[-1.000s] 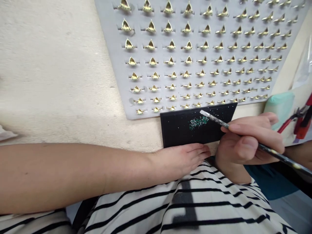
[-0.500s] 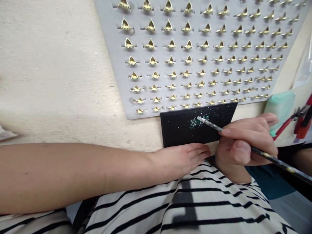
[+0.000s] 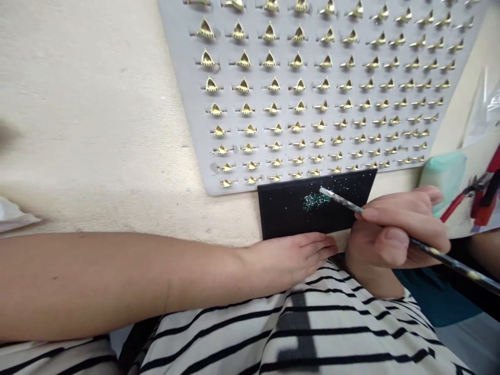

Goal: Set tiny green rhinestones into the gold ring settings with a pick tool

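Observation:
My right hand (image 3: 398, 229) grips a thin dark, speckled stick (image 3: 346, 202) with a white tip, which points down over a black tray (image 3: 281, 211). Small green and clear stones (image 3: 315, 201) lie in a cluster on the tray, just left of the tip, with others scattered toward its upper right. My left hand (image 3: 295, 258) lies flat along the tray's near edge, fingers stretched out and holding nothing. Beyond the tray is a grey foam board (image 3: 230, 156) carrying rows of gold rings (image 3: 300, 107) with triangular tops.
At the right lie a mint-green case (image 3: 443, 174), red-handled pliers (image 3: 457, 204) and a clear plastic bag (image 3: 478, 117). A white crumpled piece (image 3: 13, 214) is at the left edge of the cream table (image 3: 94, 130). Part of another person's arm (image 3: 484, 250) shows at the right edge.
The stick's tip has shifted slightly right, off the stone cluster. The stones look more closely gathered. My left hand keeps its place, and the view of the board has shifted slightly.

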Motion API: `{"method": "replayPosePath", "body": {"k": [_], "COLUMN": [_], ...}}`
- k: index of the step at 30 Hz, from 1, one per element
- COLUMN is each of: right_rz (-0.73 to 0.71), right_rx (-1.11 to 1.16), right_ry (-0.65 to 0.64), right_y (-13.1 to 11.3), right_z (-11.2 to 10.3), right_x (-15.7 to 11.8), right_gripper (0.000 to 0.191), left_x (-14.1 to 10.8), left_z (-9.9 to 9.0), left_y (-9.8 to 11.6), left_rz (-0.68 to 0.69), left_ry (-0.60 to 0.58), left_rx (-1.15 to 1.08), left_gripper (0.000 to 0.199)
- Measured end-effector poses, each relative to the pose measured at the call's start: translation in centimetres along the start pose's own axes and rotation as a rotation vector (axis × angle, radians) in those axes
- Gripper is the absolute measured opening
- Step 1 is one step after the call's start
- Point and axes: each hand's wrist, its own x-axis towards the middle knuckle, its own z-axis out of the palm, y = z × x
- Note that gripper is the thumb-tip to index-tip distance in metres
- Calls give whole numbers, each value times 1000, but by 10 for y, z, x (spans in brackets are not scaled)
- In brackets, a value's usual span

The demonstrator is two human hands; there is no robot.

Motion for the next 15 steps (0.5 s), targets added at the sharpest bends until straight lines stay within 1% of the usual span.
{"method": "replayPosePath", "body": {"k": [3, 5, 9, 12, 13, 15], "right_rz": [-42, -41, -34, -20, 3, 99], "right_rx": [7, -4, -10, -27, -41, -84], "right_ry": [151, 205, 233, 225, 206, 144], "right_y": [1, 0, 0, -2, -3, -7], "right_z": [10, 15, 20, 18, 16, 10], "right_x": [-1, -1, 1, 2, 2, 2], "right_gripper": [23, 23, 22, 24, 25, 29], "left_x": [0, 0, 0, 0, 0, 1], "left_z": [-1, -1, -2, -2, -2, -2], "left_y": [0, 0, 0, 0, 0, 0], "left_rz": [-2, -3, 6, 0, 1, 2], "left_ry": [-16, -20, -36, -22, -21, -19], "left_rx": [-15, -11, 23, 19, 17, 10], "left_gripper": [50, 51, 51, 51, 51, 51]}}
